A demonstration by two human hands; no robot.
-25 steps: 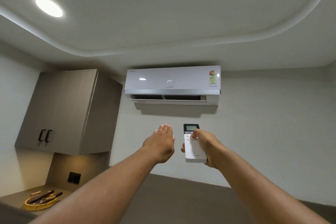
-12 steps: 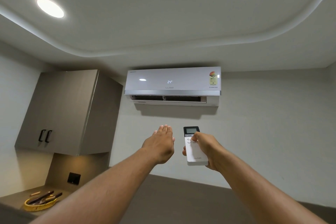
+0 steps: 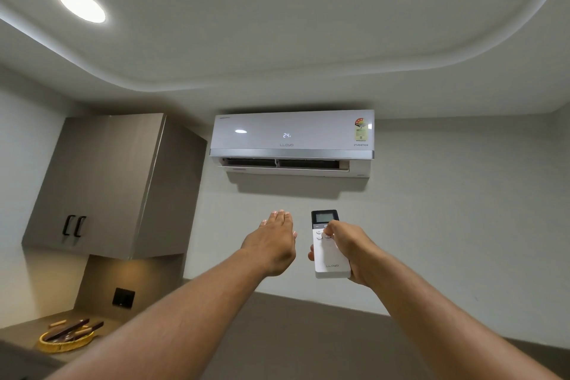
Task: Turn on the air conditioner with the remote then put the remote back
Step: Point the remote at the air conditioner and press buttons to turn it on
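The ceiling (image 3: 277,25) is pale with a curved stepped edge and two round lights (image 3: 81,5) switched on. The walls (image 3: 462,210) are light grey. At the left hangs a grey-brown cabinet (image 3: 101,182) with two black handles (image 3: 74,226); under it a counter (image 3: 21,333) carries a yellow basket (image 3: 66,344)

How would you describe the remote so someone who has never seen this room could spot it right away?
Find the white air conditioner mounted high on the wall, its front showing 24. Straight below it, the right hand holds up the remote, beside the open, empty left hand. It is a slim white bar with a dark screen at its top end, the only handheld device here.
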